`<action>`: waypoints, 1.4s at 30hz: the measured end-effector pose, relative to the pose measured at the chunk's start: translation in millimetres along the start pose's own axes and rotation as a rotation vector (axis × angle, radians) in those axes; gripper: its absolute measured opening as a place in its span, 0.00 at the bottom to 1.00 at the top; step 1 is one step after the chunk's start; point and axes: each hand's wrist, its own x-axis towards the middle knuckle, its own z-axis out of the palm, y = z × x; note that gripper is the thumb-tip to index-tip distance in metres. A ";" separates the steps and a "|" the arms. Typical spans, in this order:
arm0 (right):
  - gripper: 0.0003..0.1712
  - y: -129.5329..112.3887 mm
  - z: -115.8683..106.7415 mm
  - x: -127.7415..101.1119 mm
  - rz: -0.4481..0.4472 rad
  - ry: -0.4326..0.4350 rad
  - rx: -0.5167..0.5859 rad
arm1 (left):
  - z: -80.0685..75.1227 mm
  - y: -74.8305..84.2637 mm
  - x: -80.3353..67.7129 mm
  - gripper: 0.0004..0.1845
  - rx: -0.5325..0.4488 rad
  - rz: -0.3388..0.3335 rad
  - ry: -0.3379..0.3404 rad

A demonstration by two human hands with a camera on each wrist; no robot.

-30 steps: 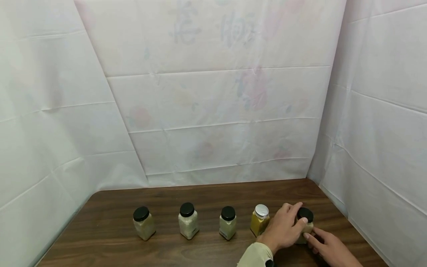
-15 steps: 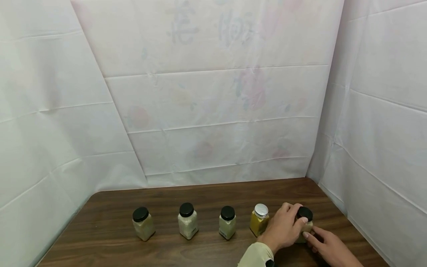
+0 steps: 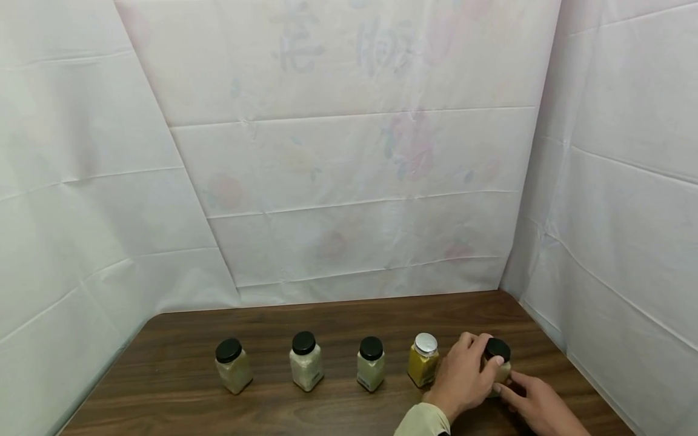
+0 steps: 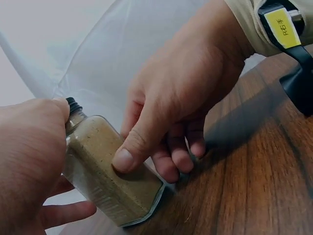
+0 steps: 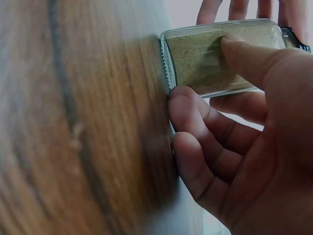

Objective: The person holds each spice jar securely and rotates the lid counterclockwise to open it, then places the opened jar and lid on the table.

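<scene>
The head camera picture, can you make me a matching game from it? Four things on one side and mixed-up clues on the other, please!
Things:
1. silver-lidded jar
2. far-right jar
3. tabletop
4. back sheet

Clues:
A. brown, with wood grain
B. held between the left hand and the right hand
C. white, with faint coloured patterns
D. yellow inside

Right pairs: 1-D, 2-B, 3-A, 4-C
</scene>
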 end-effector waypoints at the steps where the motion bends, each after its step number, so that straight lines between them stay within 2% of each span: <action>1: 0.19 0.2 -0.2 0.0 0.004 0.000 0.003 | 0.2 -0.5 0.4 0.21 -0.019 -0.006 -0.005; 9: 0.21 4.0 -2.0 1.0 0.004 -0.026 0.057 | -0.2 -8.8 5.8 0.24 -0.359 -0.134 -0.127; 13: 0.20 6.7 -2.5 -0.1 -0.030 -0.053 0.071 | 2.3 -14.8 5.7 0.22 -0.470 -0.135 -0.150; 16: 0.20 7.8 -2.0 0.1 -0.049 -0.066 0.083 | 2.5 -18.8 5.9 0.22 -0.513 -0.129 -0.176; 22: 0.19 8.4 -2.4 -0.5 -0.062 -0.060 0.063 | 0.5 -21.7 9.5 0.23 -0.560 -0.113 -0.238; 25: 0.22 7.1 -2.9 -0.5 -0.051 -0.047 0.034 | 0.0 -22.2 10.9 0.22 -0.562 -0.098 -0.243; 33: 0.24 4.2 -3.9 -1.8 -0.056 -0.013 -0.047 | 6.2 -18.7 8.7 0.19 -0.504 -0.059 -0.161; 37: 0.24 4.2 -3.9 -1.9 -0.051 -0.009 -0.043 | 10.6 -18.8 7.2 0.19 -0.477 -0.008 -0.117; 39: 0.24 4.6 -3.5 -0.9 -0.042 -0.015 -0.020 | 10.2 -19.9 7.3 0.19 -0.474 0.000 -0.116; 42: 0.24 6.0 -1.5 0.8 -0.030 -0.034 0.032 | 5.9 -22.9 7.7 0.19 -0.521 -0.040 -0.152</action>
